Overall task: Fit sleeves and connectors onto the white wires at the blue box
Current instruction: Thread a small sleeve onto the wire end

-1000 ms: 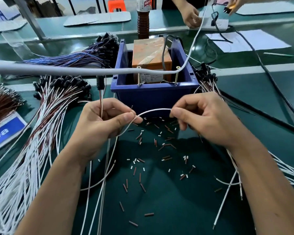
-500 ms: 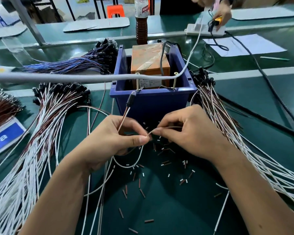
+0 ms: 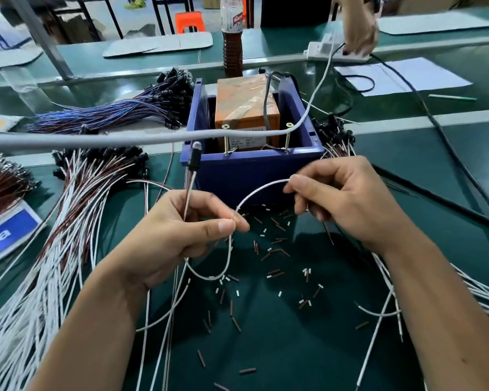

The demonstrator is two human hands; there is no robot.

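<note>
White wire [image 3: 254, 190] pinched between left hand [image 3: 178, 238] and right hand [image 3: 347, 201], ends hidden by fingers.

A single head-worn camera looks forward and down, close over the green table [image 3: 266, 348] and hands.

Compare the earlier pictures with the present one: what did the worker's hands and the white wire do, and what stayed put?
The right hand drew away from the left hand, up and to the right, stretching the white wire into an arch again after the fingertips had met. Both hands kept pinching it. The left hand also kept hold of the black connector lead. The blue box and loose sleeves stayed put.
</note>
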